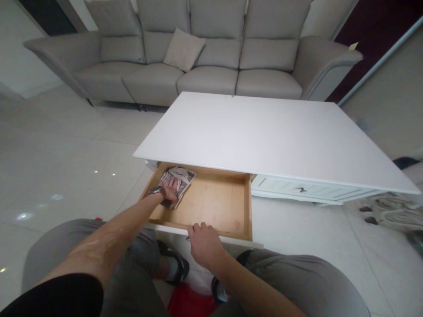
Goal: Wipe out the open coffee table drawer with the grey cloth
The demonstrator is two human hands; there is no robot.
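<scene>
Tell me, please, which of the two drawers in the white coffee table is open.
The left drawer: it is pulled out, with the right hand on its front and the left hand inside. The right drawer is shut.

Glints on floor (82, 165); stretched edges

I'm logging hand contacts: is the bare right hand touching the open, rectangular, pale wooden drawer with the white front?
Touching: the head view shows the right hand with its fingers curled over the top of the drawer's white front.
</scene>
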